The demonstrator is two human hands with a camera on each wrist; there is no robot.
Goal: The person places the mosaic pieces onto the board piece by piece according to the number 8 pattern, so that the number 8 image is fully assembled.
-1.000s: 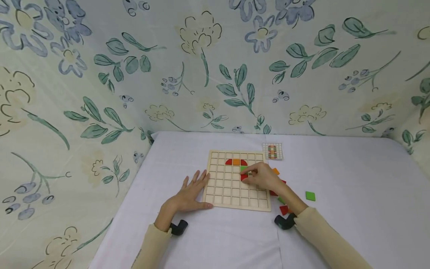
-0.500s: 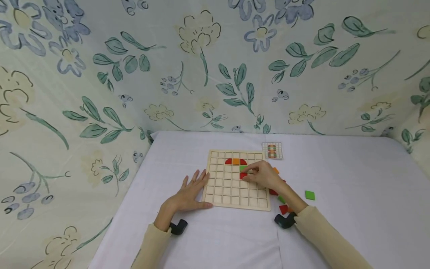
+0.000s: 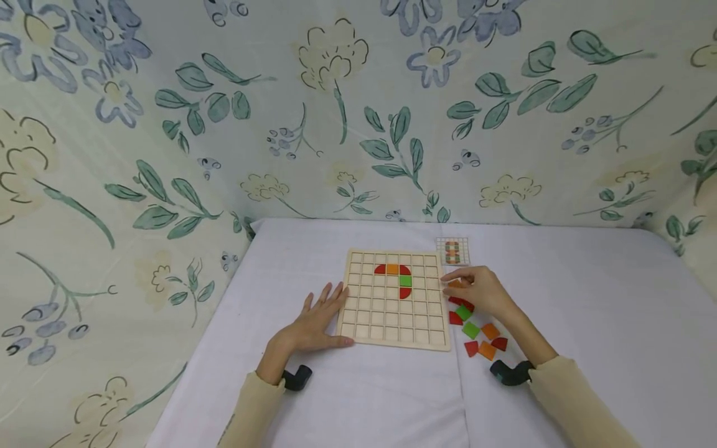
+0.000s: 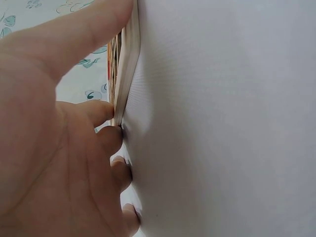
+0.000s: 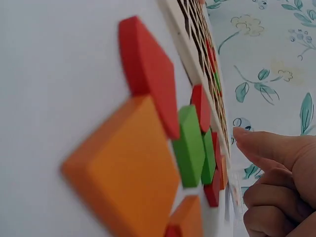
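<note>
A wooden grid board [image 3: 372, 317] lies on the white table. In its cells sit an orange square [image 3: 392, 269] between two red rounded pieces, with a green square [image 3: 405, 281] and a red quarter-round piece [image 3: 404, 293] below the right one. My left hand [image 3: 313, 326] rests flat at the board's left side, fingertips and thumb along its edge [image 4: 129, 64]. Beyond the board's right edge, my right hand [image 3: 482, 291] hovers above loose pieces, thumb and index finger apart with no piece between them. An orange piece [image 3: 455, 284] shows beneath these fingers.
Loose red, green and orange pieces, among them an orange square [image 5: 126, 168] and a green one [image 3: 471, 330], lie scattered right of the board. A small pattern card [image 3: 452, 252] lies behind them. Floral cloth [image 3: 358, 112] hangs at the back and left.
My right hand has left the red quarter-round piece in its cell and moved right, off the board to the loose pieces. The left hand stays where it was.
</note>
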